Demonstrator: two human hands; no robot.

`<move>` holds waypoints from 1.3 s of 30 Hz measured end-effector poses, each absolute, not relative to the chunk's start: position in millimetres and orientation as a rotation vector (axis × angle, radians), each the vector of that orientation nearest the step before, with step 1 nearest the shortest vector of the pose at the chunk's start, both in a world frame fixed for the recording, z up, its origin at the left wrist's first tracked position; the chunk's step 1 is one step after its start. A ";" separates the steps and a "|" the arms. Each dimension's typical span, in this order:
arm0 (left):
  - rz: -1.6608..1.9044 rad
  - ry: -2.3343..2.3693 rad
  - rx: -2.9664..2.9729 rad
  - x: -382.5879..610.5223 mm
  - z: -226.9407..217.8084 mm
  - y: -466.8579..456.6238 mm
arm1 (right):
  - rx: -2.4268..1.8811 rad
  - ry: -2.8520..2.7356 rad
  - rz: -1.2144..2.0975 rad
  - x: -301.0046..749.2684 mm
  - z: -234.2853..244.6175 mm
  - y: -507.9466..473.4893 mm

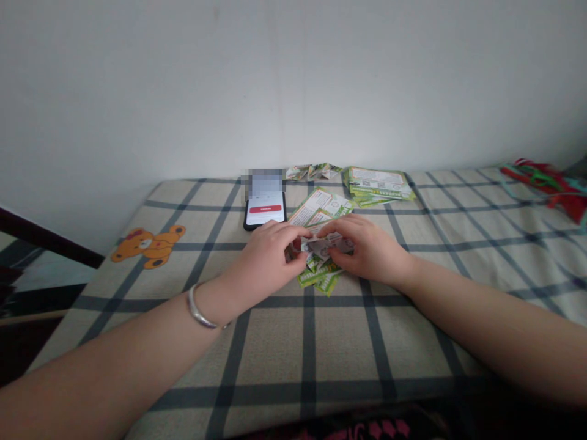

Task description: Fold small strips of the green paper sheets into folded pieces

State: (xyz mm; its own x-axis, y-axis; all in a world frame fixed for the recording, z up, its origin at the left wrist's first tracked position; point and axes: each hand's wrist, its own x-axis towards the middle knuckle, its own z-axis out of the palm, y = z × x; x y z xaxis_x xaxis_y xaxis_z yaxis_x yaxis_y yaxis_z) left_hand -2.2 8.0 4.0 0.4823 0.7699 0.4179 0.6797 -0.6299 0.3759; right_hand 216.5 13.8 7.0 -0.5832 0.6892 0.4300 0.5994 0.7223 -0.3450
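My left hand [276, 249] and my right hand [367, 247] meet over a loose heap of green and white printed leaflets [321, 203] in the middle of the table. Between them they pinch a creased printed paper [337, 245], with thumbs and fingertips on its two sides. It looks partly folded, though my fingers hide some of it. More green-edged leaflets stick out below my hands. A silver bangle [198, 308] circles my left wrist.
A phone [266, 211] with a lit screen lies beyond my left hand. Along the wall are folded papers [318, 172] and a leaflet stack [380, 183]. An orange bear cutout [149, 245] lies left; red and green cloth [550, 186] at far right. Checked cloth [275, 366] covers the table.
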 end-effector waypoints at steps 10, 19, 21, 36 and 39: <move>0.785 1.338 2.589 -0.4 5.5 8.7 | -0.831 -2.532 0.249 219.0 11.8 16.2; 0.767 1.261 2.658 -5.0 6.6 9.5 | -0.719 -2.613 0.254 222.9 13.9 19.2; 0.783 1.231 2.658 -6.2 6.3 10.0 | -0.707 -2.620 0.256 223.3 13.4 20.0; 0.751 1.137 2.820 -17.3 6.7 18.4 | -0.656 -2.691 0.264 229.4 14.9 22.4; 0.750 1.102 2.858 -18.1 6.6 19.1 | -0.624 -2.682 0.269 229.5 14.4 23.1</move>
